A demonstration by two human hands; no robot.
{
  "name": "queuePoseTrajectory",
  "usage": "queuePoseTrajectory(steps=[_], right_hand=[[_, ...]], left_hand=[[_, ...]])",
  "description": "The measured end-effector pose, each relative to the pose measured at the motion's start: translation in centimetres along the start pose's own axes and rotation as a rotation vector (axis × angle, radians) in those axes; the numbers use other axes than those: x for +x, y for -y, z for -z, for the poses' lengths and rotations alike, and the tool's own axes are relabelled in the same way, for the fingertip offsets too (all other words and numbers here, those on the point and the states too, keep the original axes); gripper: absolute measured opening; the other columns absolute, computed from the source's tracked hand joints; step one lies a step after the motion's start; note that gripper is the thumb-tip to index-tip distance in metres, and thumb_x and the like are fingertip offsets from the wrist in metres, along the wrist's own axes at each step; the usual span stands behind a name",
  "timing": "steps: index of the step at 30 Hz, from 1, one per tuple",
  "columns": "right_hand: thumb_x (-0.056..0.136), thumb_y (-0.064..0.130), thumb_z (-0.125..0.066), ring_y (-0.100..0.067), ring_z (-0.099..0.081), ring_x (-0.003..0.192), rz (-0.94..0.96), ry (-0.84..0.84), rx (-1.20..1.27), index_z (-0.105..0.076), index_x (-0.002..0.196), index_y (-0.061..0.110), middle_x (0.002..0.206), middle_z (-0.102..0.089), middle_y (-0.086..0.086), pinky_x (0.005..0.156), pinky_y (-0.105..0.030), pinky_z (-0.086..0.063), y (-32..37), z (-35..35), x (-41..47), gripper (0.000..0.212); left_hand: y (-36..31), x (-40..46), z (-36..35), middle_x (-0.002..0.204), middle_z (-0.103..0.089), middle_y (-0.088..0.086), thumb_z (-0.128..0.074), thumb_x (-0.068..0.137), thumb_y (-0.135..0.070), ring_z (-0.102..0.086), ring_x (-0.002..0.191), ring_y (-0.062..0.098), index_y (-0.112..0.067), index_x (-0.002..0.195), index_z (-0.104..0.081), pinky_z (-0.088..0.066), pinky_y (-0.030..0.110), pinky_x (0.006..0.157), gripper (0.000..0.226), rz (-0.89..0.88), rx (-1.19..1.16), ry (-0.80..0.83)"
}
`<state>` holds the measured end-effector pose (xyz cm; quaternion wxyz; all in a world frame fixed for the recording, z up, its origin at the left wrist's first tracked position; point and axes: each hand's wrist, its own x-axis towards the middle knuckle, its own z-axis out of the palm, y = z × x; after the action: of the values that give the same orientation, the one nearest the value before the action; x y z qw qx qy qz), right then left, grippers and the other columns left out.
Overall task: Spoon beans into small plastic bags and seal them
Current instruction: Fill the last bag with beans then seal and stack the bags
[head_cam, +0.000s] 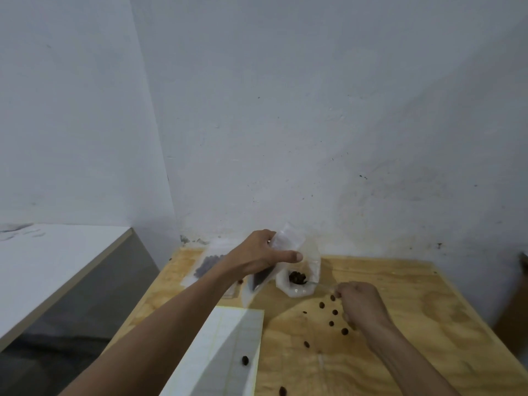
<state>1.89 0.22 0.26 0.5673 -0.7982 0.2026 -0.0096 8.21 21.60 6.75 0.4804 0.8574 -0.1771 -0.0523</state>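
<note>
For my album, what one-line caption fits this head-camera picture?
Left hand holds a plastic bag while right hand spoons beans on a wooden table.

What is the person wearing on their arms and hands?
Nothing at all. The left hand and right hand are bare, with no gloves, rings or watch showing. Both forearms are bare too: no sleeves reach into view, so any sleeve must end higher up, out of the picture.

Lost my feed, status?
Left hand grips small bag. Right hand holds spoon in bean bag. Loose beans on table.
</note>
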Motion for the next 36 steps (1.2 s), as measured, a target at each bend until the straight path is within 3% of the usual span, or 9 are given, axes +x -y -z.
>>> queuePoseTrajectory(steps=[4,6,9,12,16,19,27,32,36], right_hand=[[0.095,0.011,-0.054,-0.016,-0.034,0.045,0.053,-0.013,-0.006,-0.063,0.075,0.007,0.054,-0.040,-0.001,0.049,-0.025,-0.027,0.6,0.8,0.2,0.022],[0.094,0.011,-0.056,-0.017,-0.035,0.049,0.075,-0.021,-0.028,-0.061,0.073,0.008,0.056,-0.040,-0.004,0.053,-0.028,-0.026,1.4,1.5,0.2,0.021],[0.091,0.007,-0.057,-0.018,-0.037,0.045,0.075,-0.023,-0.060,-0.061,0.070,0.006,0.050,-0.043,-0.003,0.048,-0.025,-0.028,2.7,2.8,0.3,0.022],[0.090,0.005,-0.056,-0.016,-0.033,0.038,0.045,-0.021,-0.059,-0.061,0.066,0.005,0.038,-0.039,0.005,0.045,-0.023,-0.027,3.3,3.6,0.3,0.024],[0.093,0.006,-0.057,-0.016,-0.029,0.035,-0.002,-0.036,-0.015,-0.062,0.070,0.003,0.038,-0.036,0.004,0.045,-0.025,-0.025,3.1,4.0,0.4,0.024],[0.094,0.007,-0.057,-0.017,-0.029,0.038,-0.022,-0.037,0.020,-0.062,0.071,0.001,0.041,-0.035,0.002,0.045,-0.027,-0.025,3.1,4.0,0.5,0.024],[0.089,0.008,-0.061,-0.016,-0.030,0.039,0.074,-0.023,0.048,-0.061,0.070,0.004,0.045,-0.035,0.000,0.046,-0.027,-0.025,5.9,5.5,1.1,0.020],[0.090,0.013,-0.061,-0.015,-0.035,0.041,0.291,0.038,-0.191,-0.063,0.066,0.005,0.046,-0.043,0.002,0.048,-0.025,-0.030,8.0,4.3,0.3,0.025],[0.096,0.019,-0.060,-0.008,-0.046,0.044,0.629,-0.081,-0.436,-0.067,0.070,0.010,0.058,-0.062,0.002,0.043,-0.014,-0.035,8.9,3.0,-0.7,0.029]], left_hand=[[1.8,-0.5,0.5,0.051,-0.059,-0.024,-0.082,0.084,-0.033,-0.053,0.049,-0.008,-0.028,0.073,-0.061,-0.037,0.008,0.050,0.025,0.032,-0.015,-0.003],[2.4,-0.7,0.6,0.062,-0.067,-0.024,-0.084,0.082,-0.036,-0.061,0.060,-0.009,-0.027,0.078,-0.066,-0.045,0.008,0.060,0.020,0.059,-0.020,-0.010],[3.4,-0.7,0.4,0.094,-0.078,-0.012,-0.086,0.074,-0.048,-0.073,0.088,0.008,-0.025,0.101,-0.074,-0.058,0.030,0.085,0.037,0.091,-0.017,-0.036],[3.5,-1.1,0.0,0.092,-0.079,-0.010,-0.087,0.075,-0.045,-0.074,0.081,0.004,-0.023,0.101,-0.075,-0.056,0.025,0.074,0.035,0.098,-0.046,-0.051],[3.7,-1.4,-0.5,0.089,-0.079,-0.009,-0.085,0.077,-0.043,-0.073,0.078,0.003,-0.023,0.099,-0.075,-0.056,0.021,0.071,0.031,0.090,-0.020,-0.045],[3.7,-1.7,-0.8,0.083,-0.077,-0.011,-0.085,0.080,-0.038,-0.071,0.071,-0.003,-0.026,0.093,-0.073,-0.050,0.010,0.061,0.021,0.075,0.002,-0.013],[3.9,-1.9,-0.6,0.080,-0.073,-0.013,-0.084,0.081,-0.038,-0.064,0.065,-0.010,-0.029,0.092,-0.069,-0.045,0.005,0.059,0.021,0.038,0.024,0.022],[3.8,-1.6,-1.0,0.063,-0.067,-0.024,-0.085,0.080,-0.035,-0.061,0.061,-0.008,-0.030,0.083,-0.067,-0.043,0.009,0.059,0.019,0.032,0.040,0.032],[3.8,-1.2,-1.3,0.073,-0.060,-0.015,-0.085,0.076,-0.049,-0.056,0.067,0.003,-0.031,0.081,-0.060,-0.041,0.019,0.061,0.031,0.047,0.093,0.010]])
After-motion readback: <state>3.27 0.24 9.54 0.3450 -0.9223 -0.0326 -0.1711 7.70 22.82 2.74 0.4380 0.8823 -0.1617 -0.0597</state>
